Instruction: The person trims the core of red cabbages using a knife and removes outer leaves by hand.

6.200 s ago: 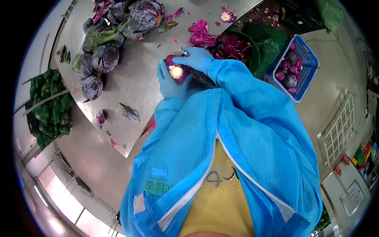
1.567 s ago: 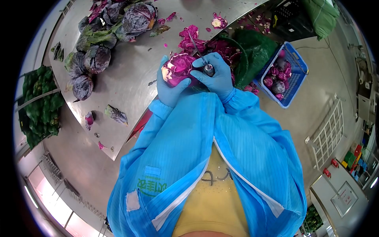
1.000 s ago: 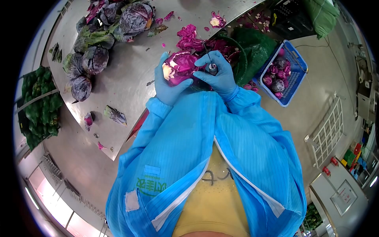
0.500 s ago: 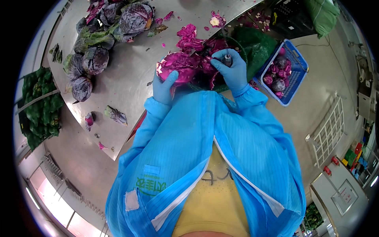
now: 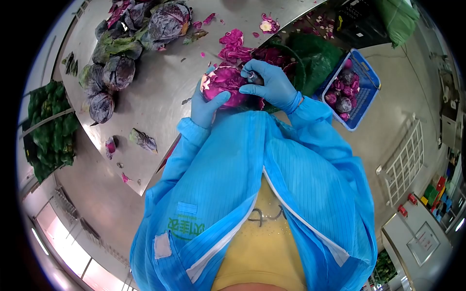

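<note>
My left hand point(image 5: 208, 105) grips a red cabbage point(image 5: 225, 87) from its left side, thumb across the front. Its bright purple leaves show, with a pale cut stem at the left. My right hand point(image 5: 272, 86) is closed around the dark rounded handle of a knife point(image 5: 254, 77), against the cabbage's right side. The blade is hidden. Loose purple leaves point(image 5: 234, 46) lie just beyond on the steel table point(image 5: 165, 92). More stripped leaves point(image 5: 279, 58) sit in a green mesh bag point(image 5: 313, 58) at the table edge.
Several untrimmed cabbages point(image 5: 118, 72) stand at the table's left. A blue basket point(image 5: 371, 99) with purple cabbages is on the floor at right. Near it stand a black crate point(image 5: 359, 24) and a green sack point(image 5: 395, 19). Filled green net bags point(image 5: 48, 131) are at far left.
My right hand has moved left, from the loose leaves over the bag to the cabbage. The leaves beside the cabbage have dropped into the bag. The left hand has shifted slightly right.
</note>
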Demonstrator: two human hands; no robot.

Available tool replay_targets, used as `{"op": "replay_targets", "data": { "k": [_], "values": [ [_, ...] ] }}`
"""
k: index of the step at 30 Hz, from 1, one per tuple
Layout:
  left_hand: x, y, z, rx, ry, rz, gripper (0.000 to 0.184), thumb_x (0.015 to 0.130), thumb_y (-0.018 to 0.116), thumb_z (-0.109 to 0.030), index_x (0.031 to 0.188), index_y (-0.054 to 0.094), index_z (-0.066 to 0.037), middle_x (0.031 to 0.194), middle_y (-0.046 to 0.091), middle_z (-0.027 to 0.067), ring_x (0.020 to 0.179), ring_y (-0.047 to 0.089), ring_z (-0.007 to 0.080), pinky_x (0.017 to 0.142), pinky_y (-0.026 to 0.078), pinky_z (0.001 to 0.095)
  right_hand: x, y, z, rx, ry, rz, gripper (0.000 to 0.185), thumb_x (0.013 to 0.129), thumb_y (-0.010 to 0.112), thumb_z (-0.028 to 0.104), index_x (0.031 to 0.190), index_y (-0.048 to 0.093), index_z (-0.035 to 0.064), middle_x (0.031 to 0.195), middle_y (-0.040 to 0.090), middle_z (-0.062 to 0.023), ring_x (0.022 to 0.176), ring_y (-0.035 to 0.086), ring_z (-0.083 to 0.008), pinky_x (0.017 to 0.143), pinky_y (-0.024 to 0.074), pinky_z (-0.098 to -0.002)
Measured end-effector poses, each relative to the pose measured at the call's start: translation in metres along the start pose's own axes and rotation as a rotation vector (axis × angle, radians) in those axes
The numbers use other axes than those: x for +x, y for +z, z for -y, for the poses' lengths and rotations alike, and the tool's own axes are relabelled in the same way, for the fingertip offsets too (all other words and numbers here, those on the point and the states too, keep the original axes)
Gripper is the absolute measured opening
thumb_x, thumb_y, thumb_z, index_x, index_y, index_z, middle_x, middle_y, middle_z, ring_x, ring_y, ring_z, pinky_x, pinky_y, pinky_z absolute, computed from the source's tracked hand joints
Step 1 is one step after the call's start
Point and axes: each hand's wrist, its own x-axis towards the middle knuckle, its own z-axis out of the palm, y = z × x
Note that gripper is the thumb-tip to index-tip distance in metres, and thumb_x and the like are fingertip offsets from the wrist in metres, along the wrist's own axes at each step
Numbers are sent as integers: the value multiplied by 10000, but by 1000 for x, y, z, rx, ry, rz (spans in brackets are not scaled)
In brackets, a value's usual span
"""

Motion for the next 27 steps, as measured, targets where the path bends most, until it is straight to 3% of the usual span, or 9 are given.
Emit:
{"op": "replay_targets", "data": {
  "k": [2, 5, 12, 15, 19, 21, 23, 25, 27],
  "values": [
    [0, -2, 1, 7, -48, -31, 736, 755, 730, -14, 1380, 341, -8, 1283, 502, 129, 1148, 535, 244, 982, 454, 375, -3, 3, 0, -249, -42, -34, 396, 758, 755, 294, 1021, 567, 65, 871, 599, -102, 710, 586, -203, 658, 489, -317],
    [0, -1, 3, -35, -42, -54, 722, 752, 737, -21, 1366, 356, -8, 1273, 510, 129, 1150, 534, 241, 982, 454, 379, -6, 13, -9, -286, -171, -167, 343, 793, 718, 290, 1034, 581, 88, 861, 606, -84, 690, 606, -235, 609, 493, -333],
    [1, -4, 3, 85, 23, -44, 678, 740, 714, 0, 1332, 384, -1, 1194, 565, 123, 1028, 607, 217, 882, 522, 330, -7, 19, -15, -660, -518, -234, 227, 763, 641, 151, 986, 609, 180, 777, 585, -28, 640, 608, -225, 502, 470, -319],
    [3, -13, 9, 163, -19, -85, 665, 743, 712, -5, 1325, 390, 1, 1191, 567, 126, 1029, 607, 221, 885, 522, 338, -8, 15, -17, -732, -543, -182, 210, 778, 642, 180, 985, 607, 171, 788, 580, -34, 633, 604, -233, 495, 466, -328],
    [1, -22, 10, 399, -146, -64, 624, 764, 697, 2, 1313, 402, 3, 1194, 566, 133, 1044, 602, 233, 895, 517, 352, -8, 15, -9, -585, -429, -182, 234, 795, 657, 245, 999, 605, 142, 805, 575, -53, 656, 606, -243, 528, 472, -337],
    [-2, -3, 5, -69, -41, -87, 589, 785, 686, 7, 1305, 409, 3, 1194, 565, 137, 1054, 594, 236, 908, 508, 362, -7, 14, -4, -318, -242, -61, 308, 799, 681, 311, 1020, 603, 112, 826, 576, -75, 687, 611, -257, 587, 484, -353],
    [-3, -3, 2, -18, -33, -81, 576, 798, 684, 2, 1304, 409, 4, 1196, 561, 144, 1060, 590, 240, 921, 501, 370, -5, 13, -6, -267, -191, -33, 351, 796, 698, 330, 1039, 601, 97, 852, 582, -85, 736, 614, -259, 637, 492, -363],
    [-4, -4, 2, -13, -24, -91, 565, 800, 680, 6, 1298, 414, 8, 1188, 567, 141, 1062, 588, 239, 925, 499, 370, -2, 13, -3, -196, -87, 22, 293, 782, 729, 277, 978, 619, 89, 848, 579, -58, 695, 583, -171, 620, 474, -287],
    [-5, -6, 4, -38, -58, -110, 550, 805, 675, 2, 1292, 419, 10, 1179, 573, 136, 1064, 585, 233, 921, 498, 365, -1, 16, -8, -237, -159, -7, 274, 785, 724, 267, 971, 620, 94, 845, 579, -57, 687, 587, -183, 605, 478, -289]
  ]
}}
